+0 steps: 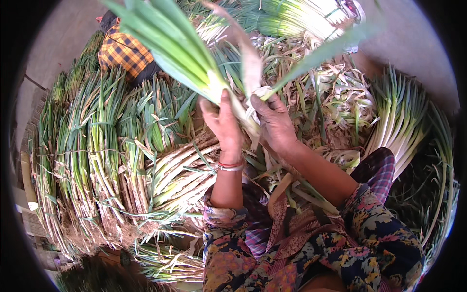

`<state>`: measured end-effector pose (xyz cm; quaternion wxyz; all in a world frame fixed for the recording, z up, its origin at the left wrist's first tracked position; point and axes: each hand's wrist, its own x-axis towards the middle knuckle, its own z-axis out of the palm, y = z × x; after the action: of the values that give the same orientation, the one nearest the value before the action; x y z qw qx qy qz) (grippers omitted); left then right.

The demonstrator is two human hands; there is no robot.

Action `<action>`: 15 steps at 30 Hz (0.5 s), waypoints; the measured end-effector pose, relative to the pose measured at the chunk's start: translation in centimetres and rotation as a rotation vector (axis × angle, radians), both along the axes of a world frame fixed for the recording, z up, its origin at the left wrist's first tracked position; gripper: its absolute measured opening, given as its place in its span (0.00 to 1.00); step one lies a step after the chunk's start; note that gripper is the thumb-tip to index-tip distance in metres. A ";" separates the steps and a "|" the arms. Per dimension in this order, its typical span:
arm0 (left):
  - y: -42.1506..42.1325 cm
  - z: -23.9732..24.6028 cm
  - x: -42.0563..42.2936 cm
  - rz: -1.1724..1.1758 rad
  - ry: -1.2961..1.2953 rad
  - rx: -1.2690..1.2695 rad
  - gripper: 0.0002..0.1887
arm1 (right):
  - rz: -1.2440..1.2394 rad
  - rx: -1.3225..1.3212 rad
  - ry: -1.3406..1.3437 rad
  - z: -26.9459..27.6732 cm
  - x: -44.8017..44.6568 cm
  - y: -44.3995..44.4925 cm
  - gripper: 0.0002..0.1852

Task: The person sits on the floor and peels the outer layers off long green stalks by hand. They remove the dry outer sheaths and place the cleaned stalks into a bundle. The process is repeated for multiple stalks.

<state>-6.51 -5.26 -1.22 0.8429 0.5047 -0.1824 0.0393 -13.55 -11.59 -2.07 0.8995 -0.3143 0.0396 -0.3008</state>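
My left hand (pixel 225 127), with red and white bands at its wrist, is closed around a long green onion (pixel 211 82). The onion's broad green leaves fan out to the upper left, and its pale stem slants down to the right between my hands. My right hand (pixel 276 124) pinches a loose outer sheath (pixel 261 95) beside that stem, from which a green leaf (pixel 313 64) trails to the upper right. A dry, brownish leaf (pixel 251 62) stands up between the hands. Below them, stripped leaves lie across my lap.
Bundled, soil-marked green onions (pixel 91 157) stand packed at left, with loose stalks (pixel 186 171) beside my left forearm. Stripped leaves (pixel 339 98) are heaped ahead. Whitish onion bundles lie at right (pixel 397 116) and at the top (pixel 299 18). A person in a checked shirt (pixel 124 51) sits upper left.
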 end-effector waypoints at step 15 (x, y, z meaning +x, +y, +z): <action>13.3 0.8 10.1 -0.457 0.108 -0.639 0.38 | 0.660 -1.437 1.328 -16.4 -26.4 -11.9 0.15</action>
<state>3.58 8.09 -0.44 0.9528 0.1648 -0.2241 -0.1214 -39.91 -23.54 -18.51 0.3343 -0.8754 0.2509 0.2427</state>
